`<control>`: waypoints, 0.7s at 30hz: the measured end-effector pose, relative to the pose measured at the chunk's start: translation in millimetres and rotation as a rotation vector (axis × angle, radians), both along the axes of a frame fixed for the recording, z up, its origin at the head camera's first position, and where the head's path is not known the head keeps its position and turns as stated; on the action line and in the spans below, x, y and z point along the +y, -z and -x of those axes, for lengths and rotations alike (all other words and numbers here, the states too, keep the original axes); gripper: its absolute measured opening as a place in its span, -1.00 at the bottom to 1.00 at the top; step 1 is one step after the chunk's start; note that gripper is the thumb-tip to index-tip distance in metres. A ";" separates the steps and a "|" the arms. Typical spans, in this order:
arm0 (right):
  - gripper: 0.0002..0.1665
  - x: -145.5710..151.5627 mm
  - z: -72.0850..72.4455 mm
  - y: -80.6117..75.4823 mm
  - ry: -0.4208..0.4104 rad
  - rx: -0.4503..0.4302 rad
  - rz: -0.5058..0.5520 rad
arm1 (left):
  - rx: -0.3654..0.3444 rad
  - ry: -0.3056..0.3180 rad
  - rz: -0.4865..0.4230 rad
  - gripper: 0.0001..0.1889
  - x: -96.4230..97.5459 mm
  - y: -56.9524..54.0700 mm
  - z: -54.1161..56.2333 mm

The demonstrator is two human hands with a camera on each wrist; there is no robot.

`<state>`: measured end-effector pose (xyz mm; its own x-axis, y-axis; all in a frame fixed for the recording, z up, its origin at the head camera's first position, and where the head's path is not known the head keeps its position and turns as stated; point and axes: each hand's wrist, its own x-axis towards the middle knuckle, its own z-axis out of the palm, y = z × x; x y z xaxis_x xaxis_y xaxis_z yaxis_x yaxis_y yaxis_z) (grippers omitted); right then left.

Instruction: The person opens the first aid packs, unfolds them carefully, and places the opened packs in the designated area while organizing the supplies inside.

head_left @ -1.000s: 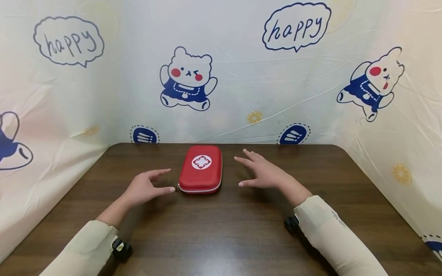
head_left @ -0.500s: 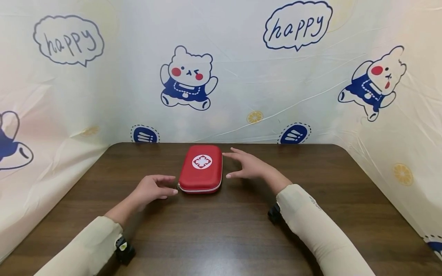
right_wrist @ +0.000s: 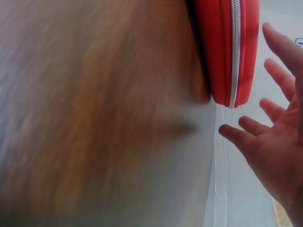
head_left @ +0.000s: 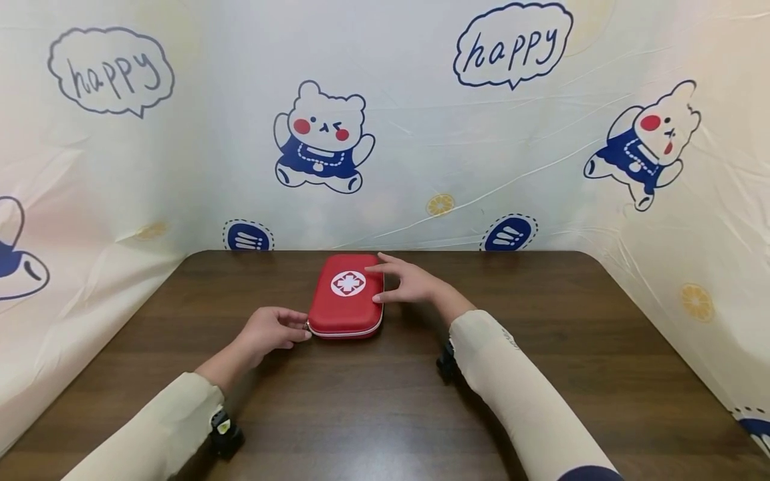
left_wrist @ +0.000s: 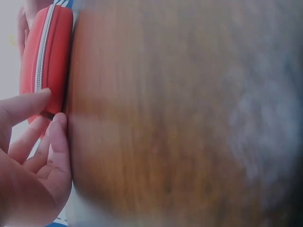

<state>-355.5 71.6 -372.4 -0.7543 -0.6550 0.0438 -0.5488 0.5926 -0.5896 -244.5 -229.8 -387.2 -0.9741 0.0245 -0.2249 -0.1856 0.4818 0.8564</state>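
Observation:
A red zippered first-aid case (head_left: 343,310) with a white cross emblem lies flat near the back of the table. At its near left corner is my left hand (head_left: 271,331), thumb and fingers parted around the corner where the small zipper pull hangs. In the left wrist view, the thumb (left_wrist: 35,101) overlaps the zipper edge and the other fingers bend below the corner; a firm pinch does not show. My right hand (head_left: 412,282) hovers at the case's right side with fingers spread over its edge. The right wrist view shows that hand (right_wrist: 279,142) apart from the case (right_wrist: 227,52).
The brown wooden table (head_left: 373,414) has rounded back corners. A pale cloth (head_left: 409,133) with bear and "happy" prints hangs behind it and along both sides. Each sleeve carries a black wrist device, such as the left one (head_left: 225,434).
My left hand has moved right, up to the case's near left corner, its thumb and fingers drawing closer together. The right hand has moved left until its fingers overlap the case's right edge.

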 end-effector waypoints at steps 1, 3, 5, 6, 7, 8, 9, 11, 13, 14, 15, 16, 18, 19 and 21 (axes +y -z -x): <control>-0.17 -2.3 0.3 0.2 0.008 -0.004 -0.002 | 0.001 -0.004 -0.001 -0.55 0.1 0.5 0.1; -0.17 -6.9 0.5 0.4 0.017 -0.008 -0.007 | 0.002 -0.007 -0.002 -0.63 0.4 1.2 0.1; -0.16 -11.3 0.1 1.0 0.019 -0.021 -0.017 | -0.001 -0.008 -0.004 -0.70 0.5 1.7 -0.1; -0.17 -13.1 -0.2 1.7 0.019 -0.026 -0.024 | -0.002 -0.009 -0.004 -0.73 0.5 1.8 -0.4; -0.17 -14.7 -0.4 2.5 0.017 -0.029 -0.032 | -0.002 -0.012 -0.004 -0.75 0.8 1.9 -0.8; -0.17 -16.1 -0.6 3.4 0.016 -0.033 -0.040 | -0.001 -0.012 0.000 -0.77 0.9 1.9 -1.2; -0.18 -17.2 -0.8 4.2 0.015 -0.040 -0.043 | 0.003 -0.012 0.007 -0.78 0.9 1.9 -1.7; -0.17 -18.6 -1.3 5.2 0.018 -0.052 -0.049 | 0.013 -0.011 0.030 -0.80 0.8 2.0 -2.5; -0.15 -19.4 -1.5 5.0 0.022 -0.053 -0.056 | 0.031 -0.011 0.059 -0.82 1.0 2.0 -3.3; -0.14 -19.6 -1.6 4.6 0.025 -0.052 -0.064 | 0.040 -0.011 0.074 -0.82 1.2 1.9 -3.7; -0.12 -19.7 -1.7 3.8 0.026 -0.050 -0.073 | 0.049 -0.009 0.090 -0.83 1.4 1.8 -4.2; -0.11 -19.9 -1.9 2.9 0.027 -0.047 -0.086 | 0.059 -0.004 0.104 -0.84 1.8 1.7 -4.8; -0.10 -20.3 -2.0 1.3 0.030 -0.037 -0.108 | 0.079 0.003 0.129 -0.87 3.4 1.0 -6.8; -0.09 -20.4 -2.1 0.8 0.031 -0.036 -0.118 | 0.087 0.004 0.141 -0.88 4.6 0.6 -7.9; -0.09 -21.2 -2.4 -0.3 0.032 -0.036 -0.127 | 0.104 0.011 0.167 -0.90 7.1 -0.3 -11.2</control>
